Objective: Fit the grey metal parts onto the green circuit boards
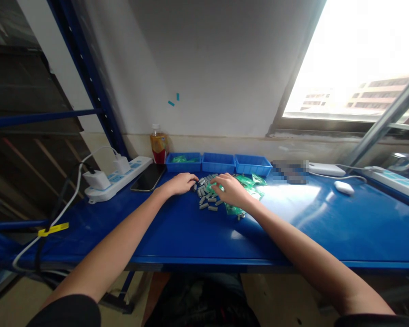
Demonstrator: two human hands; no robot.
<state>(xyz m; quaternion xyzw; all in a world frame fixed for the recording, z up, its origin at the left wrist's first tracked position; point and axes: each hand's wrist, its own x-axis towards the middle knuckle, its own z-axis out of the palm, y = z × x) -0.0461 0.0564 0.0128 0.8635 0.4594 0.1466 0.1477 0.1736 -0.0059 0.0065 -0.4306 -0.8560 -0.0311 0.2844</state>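
A pile of small grey metal parts [206, 194] lies on the blue table [191, 236], beside several small green plastic bags [250, 186]. My left hand [180, 184] rests at the pile's left edge with its fingers curled, the tips pinched on a grey part. My right hand [231, 190] lies over the right side of the pile and the green bags, fingers bent down onto them. What its fingertips hold is hidden.
Three blue bins [218, 162] stand in a row behind the pile, the left one with green bags inside. A phone [147, 177], a drink bottle [158, 144] and a white power strip [116, 178] are at the left. A white mouse [343, 187] lies at the right.
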